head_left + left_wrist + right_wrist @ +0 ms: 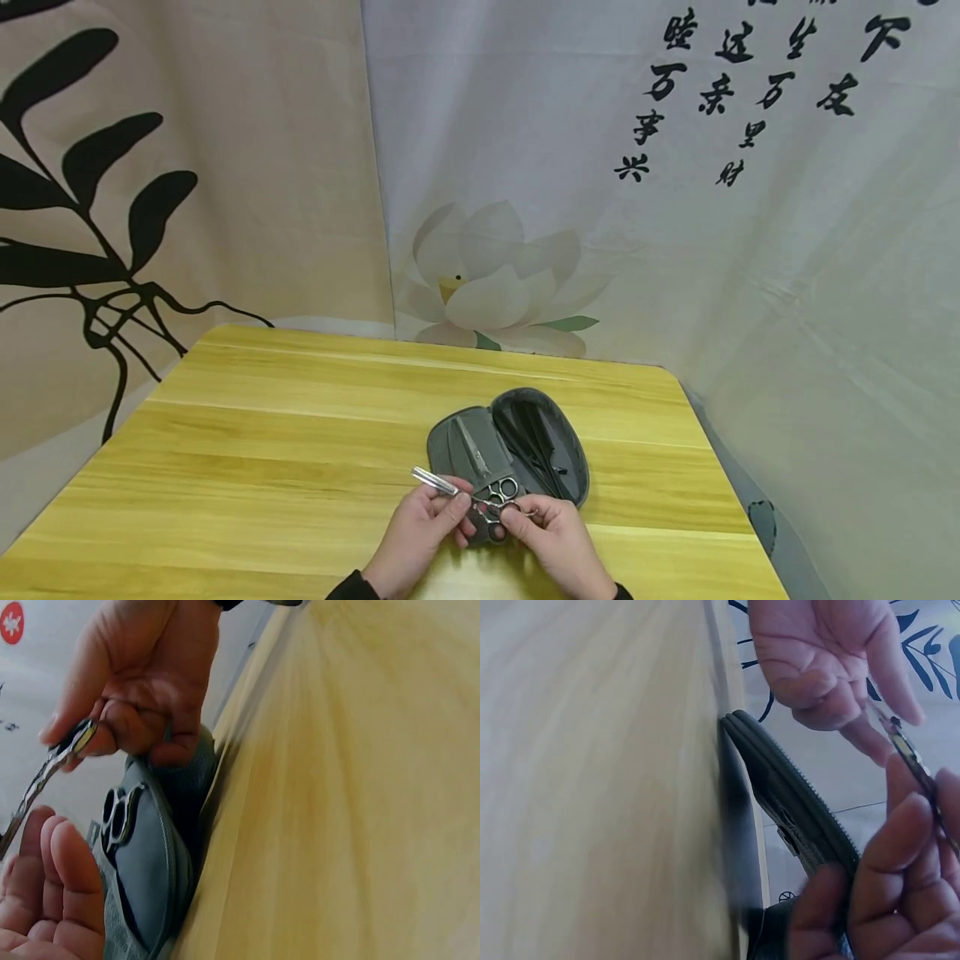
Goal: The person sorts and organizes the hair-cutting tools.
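Head view: shiny silver scissors (435,481)

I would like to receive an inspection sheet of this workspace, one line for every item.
Surface: wood-grained table, bearing an open gray case.
Job's things: silver scissors, held over the case; second scissors lie in one half; dark items, unclear which, in the other.
Clutter: nothing seen.
Hands: left hand pinches the silver scissors near the blades; right hand holds the handle end.
Cables: nothing seen.
Surroundings: printed hangings with dark leaves, pale flower, black characters.
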Available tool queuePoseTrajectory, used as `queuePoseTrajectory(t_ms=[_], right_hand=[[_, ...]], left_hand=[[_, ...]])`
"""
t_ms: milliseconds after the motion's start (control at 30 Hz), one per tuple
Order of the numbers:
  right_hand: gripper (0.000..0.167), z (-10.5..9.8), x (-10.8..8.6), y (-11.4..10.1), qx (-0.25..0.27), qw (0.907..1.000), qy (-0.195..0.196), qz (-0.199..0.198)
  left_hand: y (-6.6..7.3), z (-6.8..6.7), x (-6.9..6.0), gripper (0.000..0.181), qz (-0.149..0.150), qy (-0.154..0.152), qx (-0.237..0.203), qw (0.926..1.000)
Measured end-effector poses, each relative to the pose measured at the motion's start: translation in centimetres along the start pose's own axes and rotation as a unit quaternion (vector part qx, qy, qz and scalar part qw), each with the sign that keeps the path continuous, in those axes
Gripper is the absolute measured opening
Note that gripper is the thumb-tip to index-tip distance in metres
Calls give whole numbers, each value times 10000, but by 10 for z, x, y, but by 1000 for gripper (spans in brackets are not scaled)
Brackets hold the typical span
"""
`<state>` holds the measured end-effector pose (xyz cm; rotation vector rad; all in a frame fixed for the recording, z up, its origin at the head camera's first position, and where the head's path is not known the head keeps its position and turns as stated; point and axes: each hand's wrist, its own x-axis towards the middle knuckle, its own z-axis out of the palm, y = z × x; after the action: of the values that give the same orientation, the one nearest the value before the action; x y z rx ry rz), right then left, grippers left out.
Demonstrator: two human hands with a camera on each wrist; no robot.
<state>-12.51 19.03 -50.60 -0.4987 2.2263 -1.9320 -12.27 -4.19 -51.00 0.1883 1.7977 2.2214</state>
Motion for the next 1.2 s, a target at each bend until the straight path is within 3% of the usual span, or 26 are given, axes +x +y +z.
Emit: queuePoseTrajectory(t_ms=[133,300,433,533,733,867,1000,1200], right_hand=[[19,-2,0,2,145,9999,-26,-8],[24,-1,0,1,490,9986,63,165],[32,-1,0,-1,979,9941,209,423],[33,-1,0,-2,1089,9921,303,546],[23,-2,1,-2,1114,9904,427,700],[12,-3,1,0,1189,9894,450,704],[13,-3,0,0,1256,9887,496,656],[12,-3,1,1,1261,9885,574,613]], left_hand=[[0,-3,3,49,-144,594,120,9981],[-2,-6,6,43,-56,1142,178,9933],[-2,-10,6,62,-71,1325,237,9909],[-2,-14,7,76,-246,1516,336,9876],[-5,-16,13,45,-478,2018,398,9775],[-8,-16,15,43,-505,1971,332,9785],[-9,-17,14,48,-537,1829,291,9812],[-12,-23,11,69,-879,642,-224,9938]])
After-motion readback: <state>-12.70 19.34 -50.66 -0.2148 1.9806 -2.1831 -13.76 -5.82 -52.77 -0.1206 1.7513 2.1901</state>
